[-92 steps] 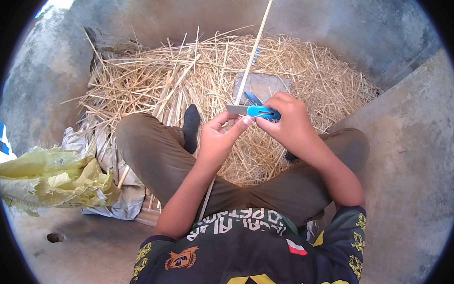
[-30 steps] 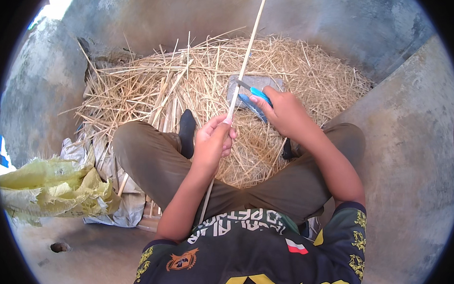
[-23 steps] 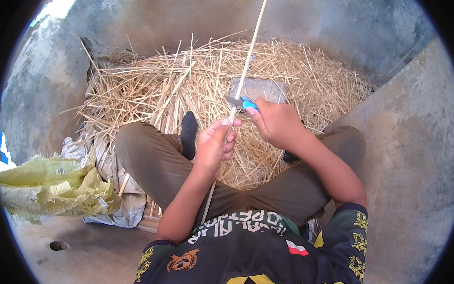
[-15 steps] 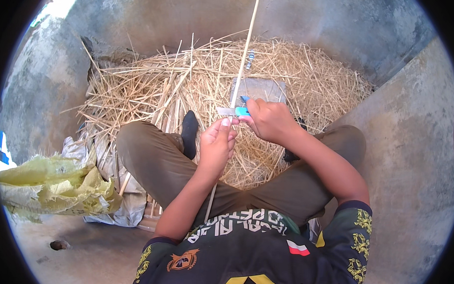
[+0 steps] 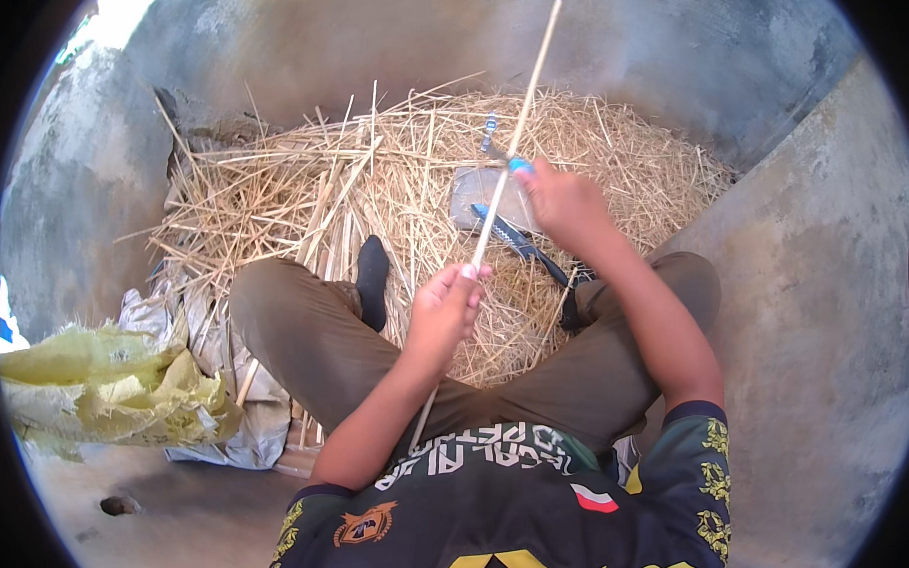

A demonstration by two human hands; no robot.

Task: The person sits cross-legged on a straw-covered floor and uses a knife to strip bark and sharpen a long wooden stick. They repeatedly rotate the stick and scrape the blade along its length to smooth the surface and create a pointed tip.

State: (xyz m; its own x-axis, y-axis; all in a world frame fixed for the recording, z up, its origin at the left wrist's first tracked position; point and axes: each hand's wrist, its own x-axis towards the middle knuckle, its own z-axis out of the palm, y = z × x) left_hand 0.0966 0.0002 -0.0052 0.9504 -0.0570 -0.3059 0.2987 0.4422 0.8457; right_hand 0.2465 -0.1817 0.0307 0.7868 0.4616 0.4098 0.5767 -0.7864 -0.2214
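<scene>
A long, thin pale stick (image 5: 494, 206), bamboo-like, slants from my lap up and away to the right. My left hand (image 5: 445, 311) is closed around it near its lower part, the thumb lying along it. Higher up, my right hand (image 5: 564, 202) grips a box cutter with a turquoise handle (image 5: 519, 166). The cutter's blade, blurred, lies across the stick at about its middle. Below the stick, a blue-and-black strap-like thing (image 5: 513, 237) rests on the straw by my right foot.
Loose straw and thin strips (image 5: 301, 179) cover the floor ahead. A flat grey block (image 5: 466, 193) lies among them, with a small blue-and-white item (image 5: 489, 131) beyond. A torn yellow sack (image 5: 108, 386) lies at left. Concrete walls (image 5: 606, 38) curve around.
My right hand has moved away up along the stick with the cutter, off from my left hand. The stick now leans further right, and its far tip has come into view.
</scene>
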